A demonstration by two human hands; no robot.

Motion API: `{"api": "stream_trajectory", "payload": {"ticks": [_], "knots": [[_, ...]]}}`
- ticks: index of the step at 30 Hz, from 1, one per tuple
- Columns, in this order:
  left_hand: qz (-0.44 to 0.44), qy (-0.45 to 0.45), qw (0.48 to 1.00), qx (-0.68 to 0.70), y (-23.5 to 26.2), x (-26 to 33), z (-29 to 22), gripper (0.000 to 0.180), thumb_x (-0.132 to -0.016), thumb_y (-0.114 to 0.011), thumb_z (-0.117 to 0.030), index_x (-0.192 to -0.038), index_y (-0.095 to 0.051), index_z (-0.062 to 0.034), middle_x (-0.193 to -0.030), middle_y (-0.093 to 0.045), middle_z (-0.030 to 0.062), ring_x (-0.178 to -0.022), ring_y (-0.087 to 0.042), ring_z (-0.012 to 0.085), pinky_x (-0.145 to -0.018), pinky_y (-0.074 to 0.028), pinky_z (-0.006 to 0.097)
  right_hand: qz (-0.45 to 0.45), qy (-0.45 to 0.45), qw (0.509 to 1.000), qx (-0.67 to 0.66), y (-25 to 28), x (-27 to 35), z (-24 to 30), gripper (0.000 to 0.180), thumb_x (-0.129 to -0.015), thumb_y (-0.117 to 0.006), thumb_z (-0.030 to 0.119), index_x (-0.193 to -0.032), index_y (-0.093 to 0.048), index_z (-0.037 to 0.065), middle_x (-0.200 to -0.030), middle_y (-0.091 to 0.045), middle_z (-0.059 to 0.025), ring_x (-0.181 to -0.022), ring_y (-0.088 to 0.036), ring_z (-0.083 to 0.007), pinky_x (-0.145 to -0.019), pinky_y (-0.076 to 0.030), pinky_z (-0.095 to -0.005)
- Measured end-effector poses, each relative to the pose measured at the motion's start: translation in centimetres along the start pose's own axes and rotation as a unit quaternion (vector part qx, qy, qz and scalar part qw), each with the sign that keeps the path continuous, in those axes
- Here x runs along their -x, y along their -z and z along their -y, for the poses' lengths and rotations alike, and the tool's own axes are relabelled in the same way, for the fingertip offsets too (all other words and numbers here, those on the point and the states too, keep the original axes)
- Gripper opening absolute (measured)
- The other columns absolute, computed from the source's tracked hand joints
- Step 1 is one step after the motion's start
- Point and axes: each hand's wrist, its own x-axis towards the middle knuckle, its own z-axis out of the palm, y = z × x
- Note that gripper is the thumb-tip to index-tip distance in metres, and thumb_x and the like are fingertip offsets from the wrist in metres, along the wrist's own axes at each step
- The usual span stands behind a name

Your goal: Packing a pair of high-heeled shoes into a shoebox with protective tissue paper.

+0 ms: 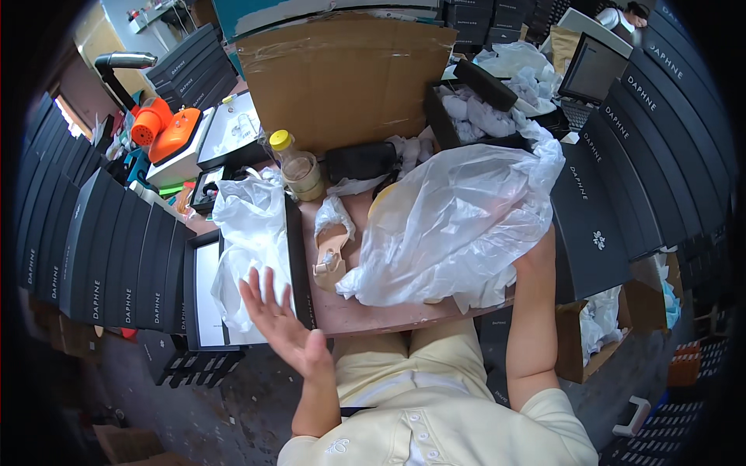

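Observation:
My left hand (281, 322) is raised with its fingers spread. It holds nothing and is in front of a dark open shoe box (298, 264) that has white tissue paper (252, 221) in it. At the right, my right hand (539, 252) reaches behind and under a large crumpled translucent plastic bag (454, 229). The bag covers its fingers, and a faint pinkish patch shows through the film. Between the box and the bag lies a beige sandal (331, 252), partly wrapped in white paper.
A yellow-capped bottle (299, 171) and a black pouch (361, 161) stand behind the sandal. Upright cardboard (350, 81) backs the table (388, 317). Dark shoe boxes (594, 225) are stacked on both sides. A black box (443, 128) of crumpled paper sits far right, near a laptop (592, 70).

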Motion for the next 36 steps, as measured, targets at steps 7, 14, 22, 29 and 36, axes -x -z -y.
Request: {"api": "stream_trajectory", "payload": {"ticks": [7, 14, 22, 29, 36], "knots": [[0.392, 0.343, 0.838, 0.163, -5.0, -4.9, 0.6, 0.049, -0.074, -0.072, -0.010, -0.117, -0.051, 0.0034, -0.105, -0.059, 0.0111, -0.096, -0.056, 0.0158, -0.082, -0.044, 0.029, 0.287, -0.153, 0.925, 0.197, -6.3, -1.7, -1.2, 0.044, -0.090, -0.054, 0.022, -0.125, -0.045, -0.003, -0.112, -0.057, -0.0154, -0.100, -0.058, -0.0217, -0.081, -0.050, -0.0350], [0.126, 0.299, 0.931, 0.166, -4.6, 1.2, 2.9, 0.016, -0.085, -0.063, -0.013, -0.089, -0.062, 0.0020, -0.078, -0.062, 0.0045, -0.077, -0.061, 0.0127, -0.068, -0.048, 0.024, 0.191, -0.035, 0.810, 0.554, -6.9, 5.1, -1.1, 0.052, -0.082, -0.065, 0.015, -0.126, -0.044, -0.001, -0.105, -0.062, -0.0147, -0.094, -0.058, -0.0151, -0.078, -0.047, -0.0271], [-0.097, 0.485, 0.812, 0.310, -1.6, 4.8, 7.5, 0.032, -0.092, -0.043, -0.025, -0.118, -0.049, -0.0078, -0.114, -0.057, 0.0057, -0.104, -0.057, 0.0228, -0.089, -0.048, 0.035, 0.102, -0.131, 0.935, 0.313, -2.0, -2.3, -2.1, 0.057, -0.082, -0.065, 0.015, -0.131, -0.039, 0.002, -0.123, -0.050, -0.0124, -0.111, -0.051, -0.0170, -0.086, -0.045, -0.0309], [-0.027, 0.457, 0.777, 0.433, -3.3, 2.1, 5.9, 0.042, -0.091, -0.043, -0.028, -0.129, -0.041, -0.0111, -0.130, -0.047, 0.0062, -0.121, -0.043, 0.0254, -0.102, -0.036, 0.042, 0.136, -0.064, 0.724, 0.673, 1.0, 8.1, -8.4, 0.064, -0.066, -0.076, 0.026, -0.120, -0.047, 0.008, -0.120, -0.048, -0.0223, -0.110, -0.050, -0.0373, -0.087, -0.044, -0.0379], [-0.047, 0.484, 0.781, 0.393, -8.5, 0.9, 9.2, 0.039, -0.093, -0.039, -0.017, -0.130, -0.039, -0.0071, -0.130, -0.045, 0.0109, -0.120, -0.044, 0.0262, -0.101, -0.038, 0.042, 0.173, -0.086, 0.773, 0.604, -1.6, 12.3, 3.8, 0.041, -0.056, -0.079, 0.021, -0.089, -0.062, 0.004, -0.079, -0.067, -0.0107, -0.072, -0.067, -0.0187, -0.067, -0.052, -0.0294]]}}
